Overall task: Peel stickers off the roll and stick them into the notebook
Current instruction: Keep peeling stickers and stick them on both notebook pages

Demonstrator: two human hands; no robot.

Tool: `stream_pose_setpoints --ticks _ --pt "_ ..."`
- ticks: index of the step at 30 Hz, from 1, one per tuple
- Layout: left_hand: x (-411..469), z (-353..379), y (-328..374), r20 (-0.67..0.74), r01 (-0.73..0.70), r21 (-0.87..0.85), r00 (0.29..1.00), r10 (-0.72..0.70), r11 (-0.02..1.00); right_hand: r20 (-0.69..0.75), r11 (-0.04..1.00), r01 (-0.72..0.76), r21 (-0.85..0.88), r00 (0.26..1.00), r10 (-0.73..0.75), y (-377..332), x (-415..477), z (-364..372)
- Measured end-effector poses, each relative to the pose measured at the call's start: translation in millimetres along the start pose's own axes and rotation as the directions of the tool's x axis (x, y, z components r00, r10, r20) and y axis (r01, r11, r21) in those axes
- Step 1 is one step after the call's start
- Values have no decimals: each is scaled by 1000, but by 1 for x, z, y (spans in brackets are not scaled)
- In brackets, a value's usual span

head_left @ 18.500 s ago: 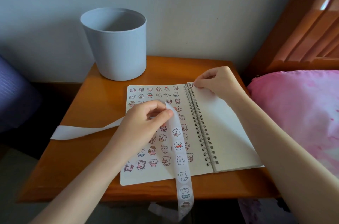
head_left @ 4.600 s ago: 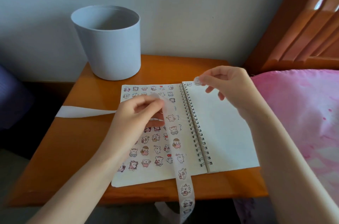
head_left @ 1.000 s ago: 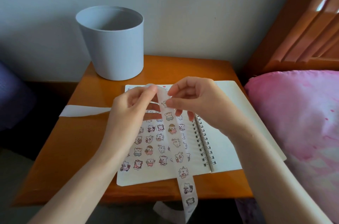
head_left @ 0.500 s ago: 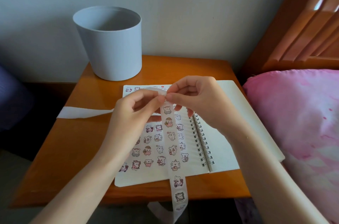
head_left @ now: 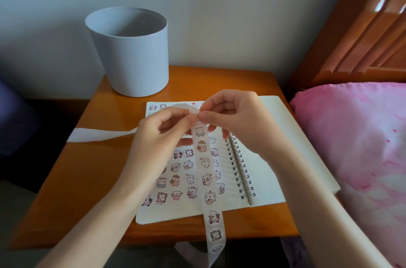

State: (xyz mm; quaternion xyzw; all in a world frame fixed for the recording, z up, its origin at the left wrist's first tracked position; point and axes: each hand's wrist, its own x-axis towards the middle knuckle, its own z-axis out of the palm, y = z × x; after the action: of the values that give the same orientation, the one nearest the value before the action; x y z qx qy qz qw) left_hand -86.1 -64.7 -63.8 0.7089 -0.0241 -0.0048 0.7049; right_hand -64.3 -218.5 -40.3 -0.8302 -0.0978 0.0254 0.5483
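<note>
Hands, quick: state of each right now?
Left hand: closed, pinching the sticker strip near its top.
Right hand: closed, pinching the same strip beside the left fingertips; a peeled sticker cannot be told.

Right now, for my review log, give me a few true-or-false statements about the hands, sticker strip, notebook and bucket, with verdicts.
1. The left hand and right hand both pinch the sticker strip. True.
2. The notebook is closed. False: it lies open, with stickers covering its left page.
3. The grey bucket lies tipped over. False: it stands upright behind the notebook.
4. The sticker strip hangs past the front edge of the table. True.
</note>
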Motion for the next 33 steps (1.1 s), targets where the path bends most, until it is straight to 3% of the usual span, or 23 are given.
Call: stream_pose_setpoints --ticks 8,13,19,23,25,28,33 --pt "2 0 -3 -60 40 49 998 -37 998 29 988 44 -151 999 -40 -1 -1 1" --pt "3 0 -3 -19 142 -47 990 -143 989 37 960 78 -271 997 -71 0 -1 -3" --pt "7 -2 -3 51 272 -149 962 -267 951 52 953 95 -287 995 -84 1 0 -10" --pt "7 -2 -4 37 254 -122 967 -251 960 55 965 122 -230 992 -112 -3 -1 -14" --pt "6 -1 -5 0 203 -56 979 -204 978 7 983 125 -133 992 -125 -4 0 -21" --pt "2 1 -5 -17 115 37 993 -115 993 -136 1000 0 -6 991 -1 13 9 -46" --pt "0 3 -4 16 114 66 993 -115 991 -344 972 -219 -86 922 178 55 21 -89"
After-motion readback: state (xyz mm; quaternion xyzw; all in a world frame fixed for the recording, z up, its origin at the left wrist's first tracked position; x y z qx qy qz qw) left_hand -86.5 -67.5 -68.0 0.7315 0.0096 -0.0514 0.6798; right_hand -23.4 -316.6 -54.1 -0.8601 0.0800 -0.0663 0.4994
